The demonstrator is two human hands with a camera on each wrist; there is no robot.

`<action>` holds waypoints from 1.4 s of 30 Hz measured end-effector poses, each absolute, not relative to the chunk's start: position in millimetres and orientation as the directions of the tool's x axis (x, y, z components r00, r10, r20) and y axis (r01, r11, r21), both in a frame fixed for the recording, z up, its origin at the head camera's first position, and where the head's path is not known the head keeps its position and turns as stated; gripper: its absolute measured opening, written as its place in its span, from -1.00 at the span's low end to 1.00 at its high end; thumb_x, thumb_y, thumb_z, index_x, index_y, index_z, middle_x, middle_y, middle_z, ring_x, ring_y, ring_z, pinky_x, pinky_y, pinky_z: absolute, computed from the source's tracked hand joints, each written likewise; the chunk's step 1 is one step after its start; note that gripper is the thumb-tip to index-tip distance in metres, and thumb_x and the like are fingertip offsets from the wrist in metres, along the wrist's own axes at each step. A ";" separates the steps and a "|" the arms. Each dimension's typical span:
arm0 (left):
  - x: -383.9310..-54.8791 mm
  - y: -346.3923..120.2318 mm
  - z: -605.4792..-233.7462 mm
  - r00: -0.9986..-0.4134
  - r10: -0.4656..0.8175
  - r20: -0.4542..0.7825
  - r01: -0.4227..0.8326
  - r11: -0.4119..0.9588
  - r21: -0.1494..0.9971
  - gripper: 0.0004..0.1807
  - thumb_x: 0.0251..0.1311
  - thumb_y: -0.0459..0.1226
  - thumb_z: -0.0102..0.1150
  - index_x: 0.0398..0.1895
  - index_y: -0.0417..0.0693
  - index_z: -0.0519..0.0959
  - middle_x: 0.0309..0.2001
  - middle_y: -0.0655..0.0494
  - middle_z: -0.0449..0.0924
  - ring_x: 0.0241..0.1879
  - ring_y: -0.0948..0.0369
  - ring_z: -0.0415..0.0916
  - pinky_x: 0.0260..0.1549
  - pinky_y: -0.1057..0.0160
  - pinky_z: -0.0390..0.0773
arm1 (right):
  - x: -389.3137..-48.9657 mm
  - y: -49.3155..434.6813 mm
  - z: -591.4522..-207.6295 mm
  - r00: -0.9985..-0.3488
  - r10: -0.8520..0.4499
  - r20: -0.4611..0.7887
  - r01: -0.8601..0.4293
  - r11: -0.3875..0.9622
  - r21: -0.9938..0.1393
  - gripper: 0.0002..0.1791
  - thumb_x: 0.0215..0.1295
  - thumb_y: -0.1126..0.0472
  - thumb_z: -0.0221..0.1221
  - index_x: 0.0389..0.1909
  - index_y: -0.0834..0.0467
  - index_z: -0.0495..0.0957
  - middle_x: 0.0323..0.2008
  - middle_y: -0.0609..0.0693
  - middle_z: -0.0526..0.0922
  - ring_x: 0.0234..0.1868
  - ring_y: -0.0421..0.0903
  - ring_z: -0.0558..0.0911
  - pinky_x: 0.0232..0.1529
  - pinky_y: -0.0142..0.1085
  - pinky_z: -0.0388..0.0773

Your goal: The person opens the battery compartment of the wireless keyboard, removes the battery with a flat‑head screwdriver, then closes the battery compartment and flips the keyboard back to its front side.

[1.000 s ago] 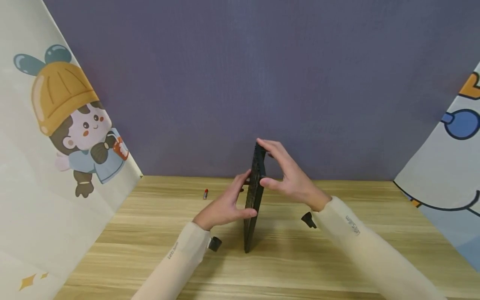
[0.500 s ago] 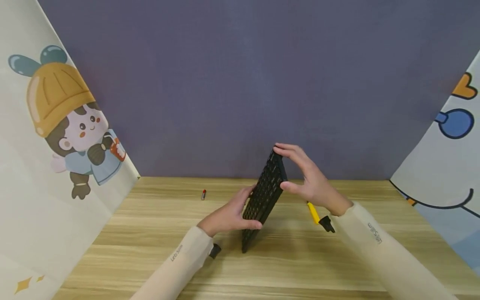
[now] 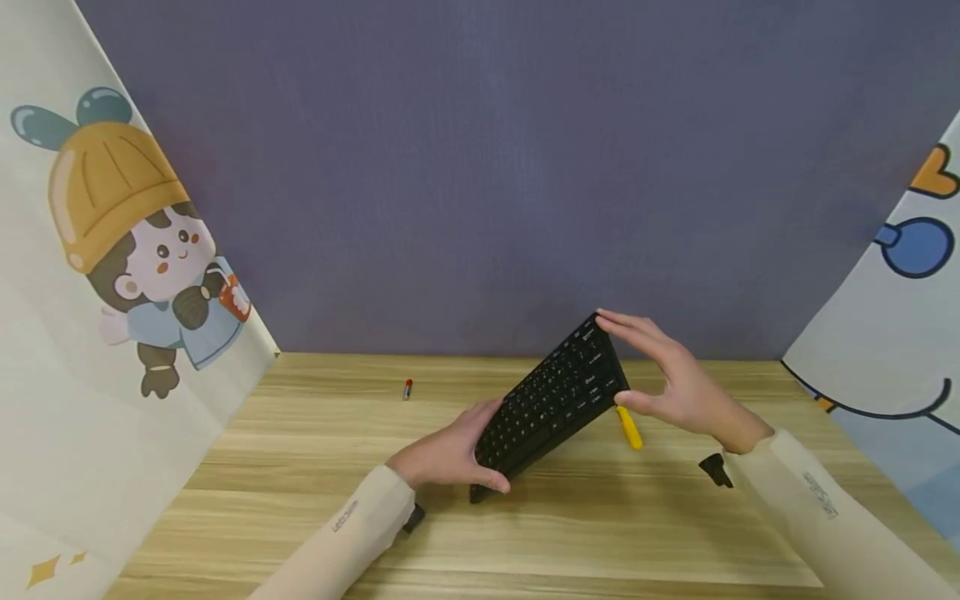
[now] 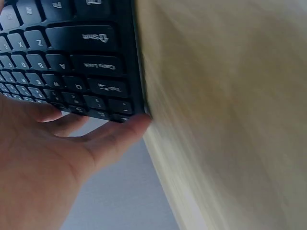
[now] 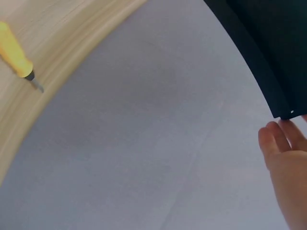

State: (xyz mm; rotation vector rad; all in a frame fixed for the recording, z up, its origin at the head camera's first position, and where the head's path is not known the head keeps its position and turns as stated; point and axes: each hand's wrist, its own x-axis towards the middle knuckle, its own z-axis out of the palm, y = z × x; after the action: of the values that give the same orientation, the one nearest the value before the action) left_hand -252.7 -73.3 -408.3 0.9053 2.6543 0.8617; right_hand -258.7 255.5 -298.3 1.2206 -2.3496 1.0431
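Both hands hold a black keyboard (image 3: pixel 551 392), tilted over the wooden table with its right end raised and its keys facing me. My left hand (image 3: pixel 457 454) grips the lower left end, thumb along the near edge and fingers at the far edge. In the left wrist view, fingertips lie along the keyboard (image 4: pixel 72 62) edge beyond the Caps Lock and Tab keys. At the raised end, my right hand (image 3: pixel 678 383) spans the short side, fingertips at the top corner and thumb at the lower one. The right wrist view shows the keyboard's dark underside (image 5: pixel 273 52).
A yellow-handled screwdriver (image 3: pixel 630 429) lies on the table (image 3: pixel 570 533) below the keyboard's right end; its metal shaft (image 5: pixel 37 85) shows in the right wrist view. Farther back on the left is a small red-and-grey cylinder (image 3: pixel 407 389), like a battery. A grey-purple panel (image 3: pixel 480 167) stands behind.
The keyboard has turned from nearly edge-on to showing its keys. Its right end has swung right and down with my right hand, while my left hand has dropped slightly. The screwdriver has come into view.
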 end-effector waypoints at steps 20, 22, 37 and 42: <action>-251.0 -109.8 -413.8 -0.832 0.551 -0.064 0.460 0.750 0.475 0.42 -0.37 0.27 0.47 0.50 -0.14 -0.13 0.46 -0.02 -0.11 0.39 -0.05 -0.12 0.16 -0.10 0.26 | -243.8 258.9 -352.4 -0.747 -0.584 0.317 -0.656 0.574 -0.490 0.10 -0.05 -0.13 0.43 0.47 0.08 0.06 0.42 0.09 0.02 0.29 0.20 0.25 0.09 0.29 0.21; -250.3 -111.5 -413.5 -0.836 0.546 -0.059 0.464 0.759 0.457 0.42 -0.38 0.27 0.47 0.49 -0.15 -0.11 0.46 -0.03 -0.09 0.38 -0.04 -0.09 0.15 -0.10 0.27 | -242.7 258.0 -358.8 -0.751 -0.581 0.314 -0.654 0.593 -0.470 0.11 -0.07 -0.14 0.44 0.45 0.12 0.08 0.42 0.14 0.02 0.31 0.25 0.18 0.07 0.31 0.23; -249.3 -120.3 -413.9 -0.845 0.535 -0.009 0.502 0.797 0.335 0.41 -0.49 0.33 0.46 0.45 -0.19 0.04 0.38 -0.07 0.08 0.28 -0.04 0.07 0.17 -0.18 0.17 | -234.7 248.4 -393.3 -0.836 -0.521 0.171 -0.524 0.667 -0.529 0.20 -0.16 -0.18 0.46 0.48 0.03 0.01 0.44 0.14 -0.09 0.34 0.31 0.07 0.08 0.27 0.26; -249.1 -121.2 -415.5 -0.844 0.536 -0.007 0.508 0.805 0.306 0.41 -0.50 0.34 0.46 0.44 -0.20 0.07 0.36 -0.09 0.12 0.26 -0.05 0.09 0.14 -0.23 0.17 | -232.5 243.9 -403.2 -0.840 -0.519 0.157 -0.516 0.677 -0.525 0.21 -0.18 -0.09 0.50 0.47 0.11 0.04 0.42 0.24 -0.08 0.32 0.37 0.08 0.10 0.27 0.22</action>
State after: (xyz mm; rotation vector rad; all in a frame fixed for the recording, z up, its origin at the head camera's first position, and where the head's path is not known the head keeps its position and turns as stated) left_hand -249.1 -121.2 -415.5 0.8392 2.8962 0.4505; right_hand -232.5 243.9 -403.2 0.8886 -2.8813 0.8999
